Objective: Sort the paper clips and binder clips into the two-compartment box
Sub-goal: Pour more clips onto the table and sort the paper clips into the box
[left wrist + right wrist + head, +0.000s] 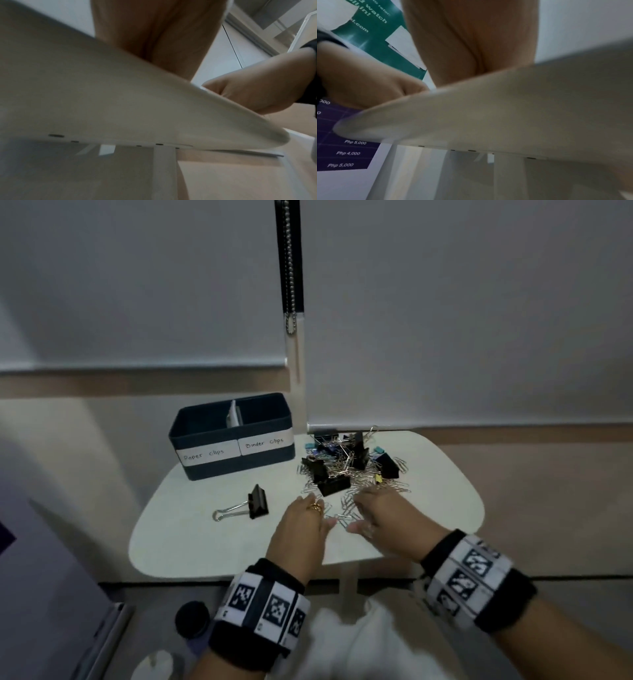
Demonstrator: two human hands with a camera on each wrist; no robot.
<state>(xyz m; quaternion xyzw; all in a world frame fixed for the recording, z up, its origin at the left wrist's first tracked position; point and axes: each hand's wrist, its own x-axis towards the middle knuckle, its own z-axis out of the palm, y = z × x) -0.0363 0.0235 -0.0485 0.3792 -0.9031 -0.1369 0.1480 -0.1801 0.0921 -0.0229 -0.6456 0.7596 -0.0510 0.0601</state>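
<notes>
I see both hands, left (301,525) and right (383,515), at the near edge of the clip pile (349,470); I cannot tell how the fingers lie.

A dark blue two-compartment box (236,453) stands at the far left of the counter (191,542), its front labelled "Paper clips" on the left and "Binder clips" on the right, a white divider between. Right of it lies a tangled heap of silver paper clips (346,470) and black binder clips (334,484). One black binder clip (257,502) lies apart, in front of the box.
</notes>
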